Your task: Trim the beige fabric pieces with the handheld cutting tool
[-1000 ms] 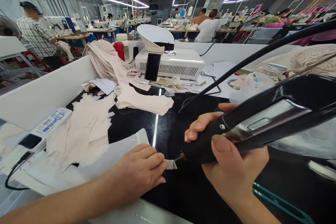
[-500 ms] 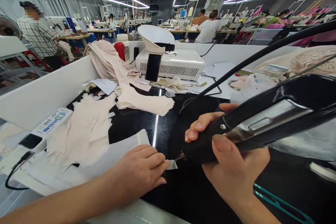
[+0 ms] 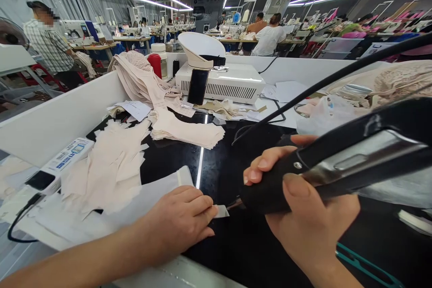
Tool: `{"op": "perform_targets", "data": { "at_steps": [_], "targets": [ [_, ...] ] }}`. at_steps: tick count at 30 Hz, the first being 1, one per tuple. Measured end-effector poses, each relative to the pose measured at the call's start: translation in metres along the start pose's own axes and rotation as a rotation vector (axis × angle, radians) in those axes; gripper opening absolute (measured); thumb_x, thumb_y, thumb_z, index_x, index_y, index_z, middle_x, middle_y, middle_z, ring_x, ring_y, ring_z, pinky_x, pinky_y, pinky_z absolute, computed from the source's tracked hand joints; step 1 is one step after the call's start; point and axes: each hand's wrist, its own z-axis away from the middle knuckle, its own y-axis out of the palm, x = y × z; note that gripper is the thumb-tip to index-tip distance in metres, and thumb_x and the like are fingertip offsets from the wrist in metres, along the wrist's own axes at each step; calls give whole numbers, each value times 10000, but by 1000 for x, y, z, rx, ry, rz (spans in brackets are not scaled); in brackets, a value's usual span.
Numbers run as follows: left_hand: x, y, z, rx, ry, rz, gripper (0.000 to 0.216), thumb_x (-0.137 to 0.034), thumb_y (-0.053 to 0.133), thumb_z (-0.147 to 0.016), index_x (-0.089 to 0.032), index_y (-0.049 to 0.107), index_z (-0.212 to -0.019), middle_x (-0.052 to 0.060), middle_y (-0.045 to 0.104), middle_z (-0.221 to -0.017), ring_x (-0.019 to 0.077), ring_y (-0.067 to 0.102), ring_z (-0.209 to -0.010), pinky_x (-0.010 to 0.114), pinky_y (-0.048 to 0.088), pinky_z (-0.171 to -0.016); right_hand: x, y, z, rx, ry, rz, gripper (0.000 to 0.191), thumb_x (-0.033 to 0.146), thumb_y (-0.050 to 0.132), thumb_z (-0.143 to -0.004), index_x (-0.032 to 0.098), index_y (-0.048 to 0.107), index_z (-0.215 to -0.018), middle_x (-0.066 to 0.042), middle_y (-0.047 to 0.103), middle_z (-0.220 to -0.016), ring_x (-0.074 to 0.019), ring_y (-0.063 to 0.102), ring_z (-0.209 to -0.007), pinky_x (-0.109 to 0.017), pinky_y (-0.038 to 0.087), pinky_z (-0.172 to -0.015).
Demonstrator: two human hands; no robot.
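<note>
My right hand (image 3: 310, 220) is wrapped round a thick black corded hand tool (image 3: 324, 162) with a silver lever and a thin metal tip. That tip points left, close to the end of a translucent white strip (image 3: 222, 211); whether they touch, I cannot tell. My left hand (image 3: 184, 222) lies closed over the strip, fingers together, its end poking out past the fingertips. Left of it a white translucent sheet (image 3: 158, 189) runs under the wrist. Beige cut fabric pieces (image 3: 104, 162) are heaped on that sheet.
Stacked beige fabric panels (image 3: 185, 128) lie on the black tabletop (image 3: 205, 171). Behind stand a white machine box (image 3: 232, 85), a phone (image 3: 198, 86) and a white visor cap (image 3: 199, 49). A black cable (image 3: 303, 94) arches across the right. A teal tool (image 3: 367, 265) lies front right.
My right hand and the black tool have shifted to the right, the tip drawing slightly away along the strip's end. My left hand has hardly moved.
</note>
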Motion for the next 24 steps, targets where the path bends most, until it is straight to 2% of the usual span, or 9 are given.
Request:
{"op": "perform_targets", "data": {
  "at_steps": [4,13,16,19,24],
  "targets": [
    [0,-1,0,-8,-3,13,311,-365,843,-1211,-128,732,-1378,39,795,-1151,235,775,-1046,353,641,-1019,6,-3,1,4,22,6,460,521,1135,-858,357,843,-1174,46,782,-797,-213,743,-583,-382,704,-558],
    [1,-2,0,5,-17,48,200,-317,760,-1248,-145,738,-1348,58,806,-1162,236,785,-1053,364,654,-1033,7,2,3,-17,-3,57,374,371,1067,-904,313,800,-1160,39,775,-769,-215,733,-562,-376,680,-529],
    [3,1,2,-28,-32,76,127,-261,669,-1276,-162,746,-1290,67,816,-1152,231,788,-1033,363,662,-999,7,1,3,-14,4,40,365,382,1070,-910,314,816,-1163,35,791,-780,-208,748,-579,-359,690,-541],
    [6,2,6,-37,-42,95,165,-169,587,-1278,-172,750,-1259,75,836,-1164,224,793,-1030,362,665,-996,9,-2,3,-9,0,44,367,390,1080,-905,312,824,-1156,32,797,-777,-206,749,-576,-353,688,-541],
    [11,1,11,-17,-70,88,213,-48,594,-1218,-180,758,-1248,70,853,-1169,217,802,-1042,355,670,-1008,12,-3,4,13,0,70,392,409,1086,-895,309,805,-1147,26,781,-758,-222,731,-558,-391,690,-534]
  ]
}}
